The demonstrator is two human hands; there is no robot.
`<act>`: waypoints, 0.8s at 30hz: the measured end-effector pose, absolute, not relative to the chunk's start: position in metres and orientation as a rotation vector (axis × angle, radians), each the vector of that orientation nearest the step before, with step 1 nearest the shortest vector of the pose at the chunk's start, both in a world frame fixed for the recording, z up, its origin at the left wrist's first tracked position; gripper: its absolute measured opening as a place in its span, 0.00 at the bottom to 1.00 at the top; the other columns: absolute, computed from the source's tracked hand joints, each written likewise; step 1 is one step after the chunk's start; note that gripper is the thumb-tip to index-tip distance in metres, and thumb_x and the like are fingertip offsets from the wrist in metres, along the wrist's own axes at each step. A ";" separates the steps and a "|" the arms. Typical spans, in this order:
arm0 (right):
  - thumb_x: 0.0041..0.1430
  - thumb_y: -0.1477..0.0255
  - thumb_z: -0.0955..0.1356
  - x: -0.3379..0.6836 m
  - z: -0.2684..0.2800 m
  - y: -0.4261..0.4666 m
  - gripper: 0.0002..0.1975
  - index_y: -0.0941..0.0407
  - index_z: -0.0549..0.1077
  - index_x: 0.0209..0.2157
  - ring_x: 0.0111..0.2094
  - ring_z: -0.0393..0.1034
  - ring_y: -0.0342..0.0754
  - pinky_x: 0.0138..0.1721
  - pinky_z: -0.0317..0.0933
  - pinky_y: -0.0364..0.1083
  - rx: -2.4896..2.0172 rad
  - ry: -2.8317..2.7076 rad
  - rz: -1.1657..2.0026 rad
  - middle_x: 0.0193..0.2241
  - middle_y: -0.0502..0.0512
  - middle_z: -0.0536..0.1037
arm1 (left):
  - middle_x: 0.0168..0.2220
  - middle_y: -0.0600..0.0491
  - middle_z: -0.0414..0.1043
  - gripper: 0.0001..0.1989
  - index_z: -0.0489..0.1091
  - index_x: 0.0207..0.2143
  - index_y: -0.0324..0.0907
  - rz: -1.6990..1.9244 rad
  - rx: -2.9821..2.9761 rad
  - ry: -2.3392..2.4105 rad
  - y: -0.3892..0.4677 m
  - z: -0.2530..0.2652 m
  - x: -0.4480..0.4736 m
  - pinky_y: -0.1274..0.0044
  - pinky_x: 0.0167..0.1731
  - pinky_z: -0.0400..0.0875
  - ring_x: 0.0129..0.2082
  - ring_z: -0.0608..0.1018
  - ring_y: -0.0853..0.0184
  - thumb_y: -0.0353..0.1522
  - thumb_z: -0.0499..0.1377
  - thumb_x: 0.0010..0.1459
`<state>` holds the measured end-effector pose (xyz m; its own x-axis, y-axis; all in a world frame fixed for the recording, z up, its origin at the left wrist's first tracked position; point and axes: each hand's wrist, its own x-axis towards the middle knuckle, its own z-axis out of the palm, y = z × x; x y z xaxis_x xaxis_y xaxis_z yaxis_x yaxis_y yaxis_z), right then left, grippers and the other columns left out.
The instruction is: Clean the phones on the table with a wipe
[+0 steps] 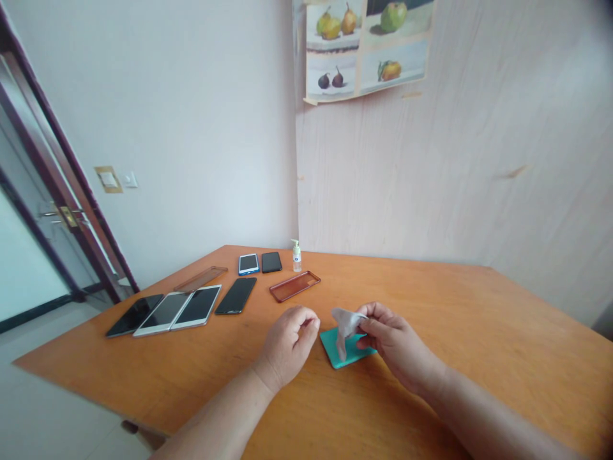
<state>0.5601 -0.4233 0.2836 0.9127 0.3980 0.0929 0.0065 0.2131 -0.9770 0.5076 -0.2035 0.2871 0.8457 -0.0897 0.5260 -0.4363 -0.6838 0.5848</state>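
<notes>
My right hand pinches a thin, light grey cloth between thumb and fingers, and its loose end hangs down. Beneath the cloth lies a flat teal rectangle, like a phone case, on the wooden table. The right fingers cover its right end. Just left of the teal case, my left hand hovers with its fingers curled in and the thumb against the index finger; nothing shows in it.
Several phones rest at the left, among them a black phone and a white-framed phone. Behind my hands are a brown-red phone case and a small pump bottle. A clear case lies farther left. Walls border the table's back.
</notes>
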 end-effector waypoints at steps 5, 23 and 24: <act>0.53 0.67 0.74 0.557 0.286 -0.422 0.09 0.54 0.71 0.32 0.29 0.69 0.43 0.33 0.65 0.43 -1.170 -0.356 0.378 0.28 0.47 0.75 | 0.43 0.50 0.72 0.17 0.66 0.52 0.45 0.608 2.238 -0.419 -0.205 0.286 0.503 0.72 0.43 0.71 0.42 0.75 0.64 0.41 0.57 0.64; 0.61 0.60 0.70 0.554 0.284 -0.420 0.13 0.56 0.73 0.33 0.27 0.70 0.43 0.30 0.61 0.42 -1.256 -0.432 0.453 0.25 0.51 0.78 | 0.30 0.54 0.63 0.16 0.64 0.27 0.42 0.486 2.332 -0.551 -0.209 0.293 0.501 0.76 0.34 0.63 0.32 0.69 0.66 0.35 0.48 0.69; 0.61 0.60 0.70 0.554 0.284 -0.421 0.13 0.56 0.73 0.33 0.28 0.70 0.44 0.30 0.61 0.42 -1.274 -0.429 0.434 0.26 0.51 0.77 | 0.29 0.54 0.62 0.17 0.62 0.26 0.42 0.477 2.320 -0.546 -0.208 0.293 0.502 0.76 0.33 0.62 0.32 0.68 0.67 0.36 0.47 0.69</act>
